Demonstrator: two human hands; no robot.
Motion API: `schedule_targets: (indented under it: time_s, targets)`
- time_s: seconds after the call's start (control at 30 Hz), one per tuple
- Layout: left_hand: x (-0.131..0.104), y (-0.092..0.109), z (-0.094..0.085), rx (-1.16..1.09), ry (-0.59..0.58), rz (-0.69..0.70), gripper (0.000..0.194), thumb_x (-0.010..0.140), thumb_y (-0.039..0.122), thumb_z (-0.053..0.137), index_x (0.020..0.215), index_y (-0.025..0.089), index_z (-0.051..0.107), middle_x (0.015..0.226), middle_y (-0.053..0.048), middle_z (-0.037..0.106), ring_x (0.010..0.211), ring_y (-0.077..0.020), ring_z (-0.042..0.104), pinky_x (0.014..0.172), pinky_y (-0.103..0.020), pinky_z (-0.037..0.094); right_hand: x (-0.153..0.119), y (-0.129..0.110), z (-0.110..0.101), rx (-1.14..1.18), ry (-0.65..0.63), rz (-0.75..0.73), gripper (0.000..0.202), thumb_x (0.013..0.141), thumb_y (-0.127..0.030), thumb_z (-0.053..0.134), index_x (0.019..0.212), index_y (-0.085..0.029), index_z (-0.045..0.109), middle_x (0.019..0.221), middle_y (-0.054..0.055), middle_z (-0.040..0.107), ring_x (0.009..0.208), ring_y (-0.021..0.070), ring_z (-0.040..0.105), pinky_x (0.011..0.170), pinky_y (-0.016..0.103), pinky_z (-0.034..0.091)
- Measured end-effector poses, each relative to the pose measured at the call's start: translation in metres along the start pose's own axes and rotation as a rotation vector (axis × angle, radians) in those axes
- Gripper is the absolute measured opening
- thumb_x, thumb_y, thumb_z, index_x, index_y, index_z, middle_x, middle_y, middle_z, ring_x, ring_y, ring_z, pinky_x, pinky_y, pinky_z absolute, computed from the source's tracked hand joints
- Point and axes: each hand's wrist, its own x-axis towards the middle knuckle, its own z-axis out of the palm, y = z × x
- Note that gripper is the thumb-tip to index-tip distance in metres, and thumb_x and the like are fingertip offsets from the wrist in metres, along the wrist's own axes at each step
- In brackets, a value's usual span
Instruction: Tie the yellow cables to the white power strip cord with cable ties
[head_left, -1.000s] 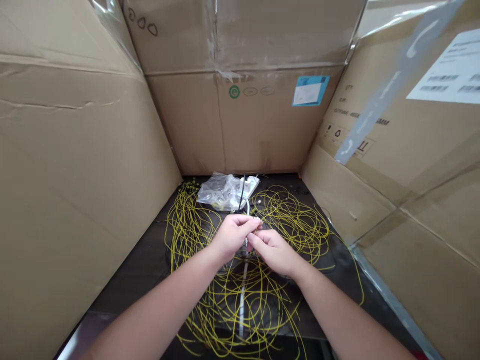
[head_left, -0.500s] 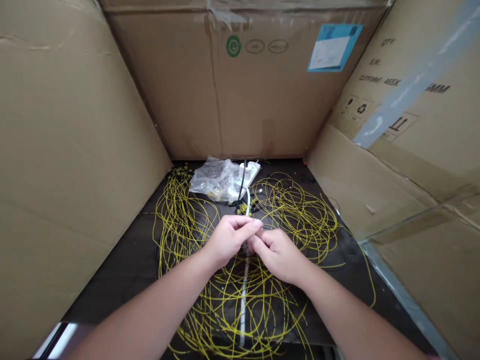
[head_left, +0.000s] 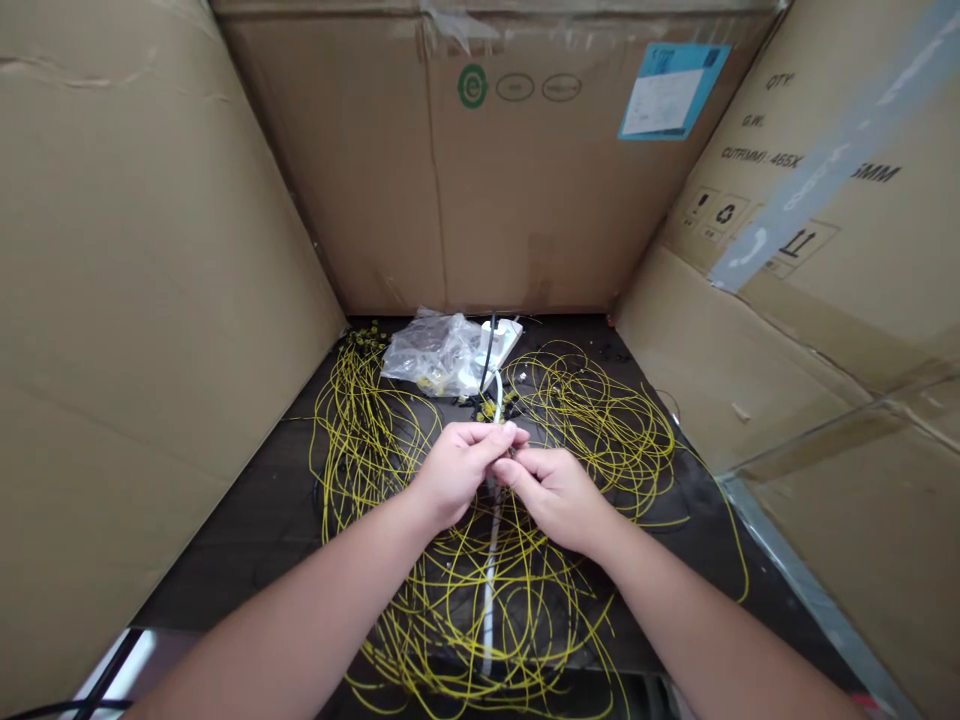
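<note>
My left hand [head_left: 461, 465] and my right hand [head_left: 551, 490] meet above the middle of the dark table. Thumb and fingers are pinched together on each, and whatever sits between the fingertips is too small and hidden to name. Thin yellow wires [head_left: 367, 440] lie in a loose tangle to the left and below both hands. Another coil of yellow wire [head_left: 600, 420] spreads to the right. Beneath the hands a white cable [head_left: 490, 600] runs from the table's front toward a white power strip [head_left: 510, 335] at the back.
Cardboard walls stand on the left [head_left: 150, 300], at the back [head_left: 510, 220] and on the right [head_left: 810, 350]. A crumpled clear plastic bag [head_left: 427, 350] lies beside the power strip. Small black and yellow pieces [head_left: 491, 408] are scattered just beyond the hands.
Both hands stay pinched close together, with a slight shift of the fingers. The right hand has risen a little. The whole view has shifted slightly.
</note>
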Motion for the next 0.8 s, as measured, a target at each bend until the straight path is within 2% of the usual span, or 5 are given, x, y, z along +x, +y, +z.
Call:
schedule_targets:
  time_s: [0.13,0.3,0.53,0.63,0.8]
  targets:
    - [0.0,0.003,0.0,-0.162,-0.033,-0.109,0.022,0.071,0.031,0.068,0.076,0.009,0.07,0.066,-0.004,0.061,0.057,-0.0081,0.052,0.054,-0.022,0.039,0.002,-0.003,-0.002,0.141,-0.029,0.007,0.039,0.087,-0.037,0.044,0.058,-0.014,0.056,0.054,-0.002,0.042,0.051,0.0087,0.035,0.05,0.023,0.031]
    - [0.002,0.004,-0.002,-0.211,-0.059,-0.082,0.019,0.072,0.028,0.067,0.071,0.009,0.068,0.065,-0.003,0.058,0.056,-0.007,0.049,0.053,-0.021,0.038,0.003,0.002,-0.001,0.316,-0.02,0.111,0.042,0.087,-0.045,0.044,0.059,-0.015,0.056,0.047,-0.005,0.035,0.042,0.0062,0.03,0.042,0.021,0.026]
    - [0.001,0.003,-0.005,-0.148,-0.096,-0.037,0.019,0.075,0.028,0.064,0.071,0.01,0.068,0.074,-0.005,0.061,0.065,-0.0099,0.053,0.061,-0.025,0.041,0.008,0.008,-0.005,0.792,0.226,0.268,0.034,0.08,-0.046,0.057,0.065,-0.016,0.056,0.043,-0.011,0.022,0.036,0.0026,0.016,0.033,0.016,0.016]
    - [0.0,0.002,-0.005,-0.116,-0.161,-0.072,0.02,0.077,0.028,0.063,0.071,0.01,0.068,0.071,-0.005,0.06,0.062,-0.0092,0.053,0.059,-0.024,0.042,0.009,0.005,-0.007,0.843,0.212,0.285,0.028,0.078,-0.042,0.061,0.07,-0.015,0.059,0.044,-0.01,0.031,0.036,0.0017,0.021,0.033,0.014,0.018]
    - [0.001,-0.001,-0.005,-0.059,-0.215,-0.101,0.024,0.078,0.031,0.061,0.072,0.009,0.067,0.069,-0.006,0.062,0.059,-0.0089,0.055,0.058,-0.023,0.043,0.009,0.0,-0.008,0.823,0.139,0.308,0.024,0.073,-0.037,0.066,0.07,-0.014,0.059,0.055,-0.002,0.053,0.043,0.0052,0.047,0.032,0.012,0.023]
